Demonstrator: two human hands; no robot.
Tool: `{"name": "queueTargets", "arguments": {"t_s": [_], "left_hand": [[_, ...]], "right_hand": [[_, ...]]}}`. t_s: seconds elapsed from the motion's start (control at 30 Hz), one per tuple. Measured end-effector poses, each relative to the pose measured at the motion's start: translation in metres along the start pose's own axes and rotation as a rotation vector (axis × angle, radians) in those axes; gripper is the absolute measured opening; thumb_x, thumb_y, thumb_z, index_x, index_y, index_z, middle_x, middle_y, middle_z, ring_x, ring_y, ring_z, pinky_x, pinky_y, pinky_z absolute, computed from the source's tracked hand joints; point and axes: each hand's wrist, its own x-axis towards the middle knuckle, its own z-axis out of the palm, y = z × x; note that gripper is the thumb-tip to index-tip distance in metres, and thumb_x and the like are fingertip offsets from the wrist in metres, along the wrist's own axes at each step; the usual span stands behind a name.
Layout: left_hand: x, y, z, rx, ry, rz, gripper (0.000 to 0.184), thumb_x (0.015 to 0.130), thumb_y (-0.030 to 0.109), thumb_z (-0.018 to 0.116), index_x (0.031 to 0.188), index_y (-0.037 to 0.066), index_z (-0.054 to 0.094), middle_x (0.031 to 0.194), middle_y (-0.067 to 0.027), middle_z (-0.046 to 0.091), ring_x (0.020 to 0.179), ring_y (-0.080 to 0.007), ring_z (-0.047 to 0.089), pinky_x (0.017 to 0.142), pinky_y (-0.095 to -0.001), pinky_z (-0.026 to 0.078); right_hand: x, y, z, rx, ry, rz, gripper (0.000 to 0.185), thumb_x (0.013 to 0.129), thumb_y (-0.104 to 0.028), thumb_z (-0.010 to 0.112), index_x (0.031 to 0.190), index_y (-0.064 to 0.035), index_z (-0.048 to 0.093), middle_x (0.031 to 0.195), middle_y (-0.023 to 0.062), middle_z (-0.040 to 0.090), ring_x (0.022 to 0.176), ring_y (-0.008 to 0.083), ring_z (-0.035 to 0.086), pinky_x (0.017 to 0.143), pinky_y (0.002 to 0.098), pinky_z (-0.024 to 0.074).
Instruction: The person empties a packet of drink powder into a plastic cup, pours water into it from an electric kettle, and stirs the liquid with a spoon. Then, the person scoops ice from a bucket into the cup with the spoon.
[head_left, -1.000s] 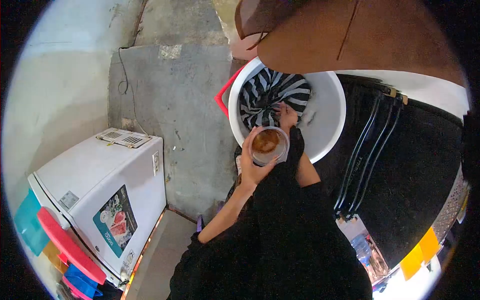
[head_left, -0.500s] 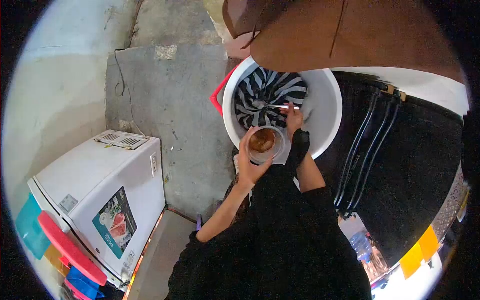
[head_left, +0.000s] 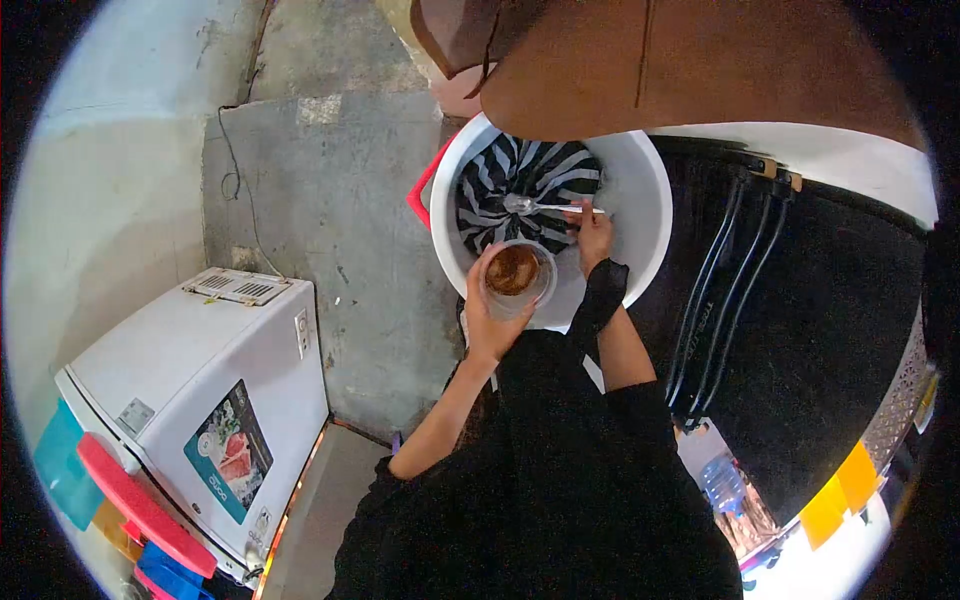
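A round clear container (head_left: 519, 277) with brown contents is held in my left hand (head_left: 490, 322), its fingers curved round the side. My right hand (head_left: 593, 238) grips the handle of a metal spoon (head_left: 521, 205), whose bowl points left. The spoon is over a black-and-grey striped cloth bundle (head_left: 557, 172), gathered at its middle. This bundle is in a large white basin (head_left: 652, 222), and both hands are at the basin's near side. Whether the spoon touches the cloth, I cannot tell.
A white freezer (head_left: 215, 370) stands at the left, with a cable (head_left: 238, 165) on the floor behind it. Brown material (head_left: 720, 65) overhangs the basin's far side. Black fabric with pale stripes (head_left: 800, 330) lies at the right, near a plastic bottle (head_left: 722, 484).
One second ago my right hand was down at the cloth with no spoon visible; now it holds the spoon level above the bundle. The whole view has shifted, moving the basin slightly left.
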Motion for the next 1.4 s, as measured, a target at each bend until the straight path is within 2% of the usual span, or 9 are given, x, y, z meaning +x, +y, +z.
{"name": "queueTargets", "arguments": {"t_s": [0.1, 0.27, 0.6, 0.73, 1.03, 1.1, 1.2, 1.3, 1.4], "left_hand": [[0.002, -0.003, -0.001, 0.031, -0.026, 0.024, 0.085, 0.063, 0.011, 0.080, 0.132, 0.003, 0.032, 0.133, -0.0131, 0.042, 0.124, -0.0264, 0.042, 0.107, -0.0392, 0.032], [0.000, -0.002, -0.003, 0.054, -0.030, -0.012, 0.081, 0.063, 0.008, 0.078, 0.131, 0.003, 0.035, 0.133, -0.0138, 0.043, 0.125, -0.0270, 0.042, 0.106, -0.0377, 0.033], [0.004, 0.004, -0.003, 0.057, -0.004, -0.044, 0.080, 0.063, 0.006, 0.076, 0.131, 0.002, 0.035, 0.131, -0.0143, 0.044, 0.121, -0.0263, 0.045, 0.105, -0.0367, 0.034], [0.008, 0.002, 0.000, 0.054, 0.003, -0.006, 0.080, 0.063, 0.006, 0.076, 0.131, 0.002, 0.034, 0.131, -0.0143, 0.043, 0.122, -0.0259, 0.044, 0.105, -0.0369, 0.034], [0.020, -0.005, 0.013, -0.020, 0.026, -0.053, 0.078, 0.064, 0.004, 0.076, 0.131, 0.001, 0.035, 0.128, -0.0133, 0.043, 0.121, -0.0242, 0.044, 0.104, -0.0355, 0.034], [0.021, -0.004, 0.016, -0.016, 0.057, -0.076, 0.084, 0.061, 0.008, 0.081, 0.130, 0.001, 0.034, 0.127, -0.0116, 0.044, 0.119, -0.0239, 0.046, 0.104, -0.0362, 0.035], [0.019, -0.002, 0.014, 0.017, 0.048, -0.043, 0.084, 0.062, 0.009, 0.081, 0.130, 0.001, 0.033, 0.128, -0.0119, 0.043, 0.120, -0.0240, 0.045, 0.105, -0.0364, 0.034], [0.016, -0.008, 0.009, -0.005, 0.028, -0.050, 0.085, 0.062, 0.009, 0.081, 0.131, 0.002, 0.031, 0.130, -0.0125, 0.042, 0.121, -0.0246, 0.044, 0.105, -0.0367, 0.033], [0.014, -0.012, 0.008, 0.010, 0.023, -0.053, 0.085, 0.064, 0.009, 0.080, 0.132, 0.002, 0.030, 0.135, -0.0139, 0.038, 0.125, -0.0261, 0.041, 0.106, -0.0371, 0.032]], "right_hand": [[-0.002, -0.006, 0.004, -0.037, -0.075, 0.020, 0.040, 0.093, -0.041, 0.050, 0.101, -0.0042, 0.064, 0.084, 0.0055, 0.068, 0.075, 0.0102, 0.062, 0.060, 0.0233, 0.0470], [-0.001, 0.004, 0.025, 0.085, -0.174, 0.110, 0.045, 0.092, -0.044, 0.051, 0.104, -0.0015, 0.063, 0.091, 0.0077, 0.067, 0.078, 0.0125, 0.063, 0.066, 0.0255, 0.0505], [-0.004, 0.016, 0.008, 0.265, 0.056, 0.008, 0.041, 0.094, -0.039, 0.050, 0.100, -0.0007, 0.062, 0.084, 0.0097, 0.065, 0.071, 0.0121, 0.059, 0.067, 0.0274, 0.0530], [-0.003, 0.011, 0.006, 0.278, 0.081, 0.065, 0.040, 0.095, -0.038, 0.048, 0.100, -0.0010, 0.061, 0.085, 0.0107, 0.065, 0.072, 0.0119, 0.059, 0.068, 0.0277, 0.0532], [-0.019, -0.045, -0.002, 0.095, 0.158, -0.087, 0.044, 0.095, -0.041, 0.046, 0.102, -0.0003, 0.060, 0.086, 0.0088, 0.066, 0.075, 0.0133, 0.060, 0.067, 0.0260, 0.0502], [-0.022, -0.055, -0.004, -0.232, 0.184, -0.242, 0.043, 0.096, -0.039, 0.046, 0.105, 0.0002, 0.061, 0.087, 0.0097, 0.066, 0.075, 0.0131, 0.061, 0.065, 0.0266, 0.0500], [-0.021, -0.048, 0.007, -0.288, 0.222, -0.361, 0.032, 0.096, -0.032, 0.046, 0.105, -0.0061, 0.063, 0.084, 0.0130, 0.067, 0.077, 0.0183, 0.066, 0.066, 0.0299, 0.0527], [-0.005, -0.023, 0.019, -0.384, 0.218, -0.429, 0.031, 0.096, -0.031, 0.047, 0.105, -0.0056, 0.063, 0.089, 0.0130, 0.068, 0.083, 0.0204, 0.067, 0.068, 0.0328, 0.0528], [0.003, -0.003, 0.032, -0.199, 0.205, -0.229, 0.034, 0.097, -0.032, 0.045, 0.110, -0.0059, 0.062, 0.097, 0.0107, 0.067, 0.090, 0.0186, 0.065, 0.075, 0.0275, 0.0528]]}}
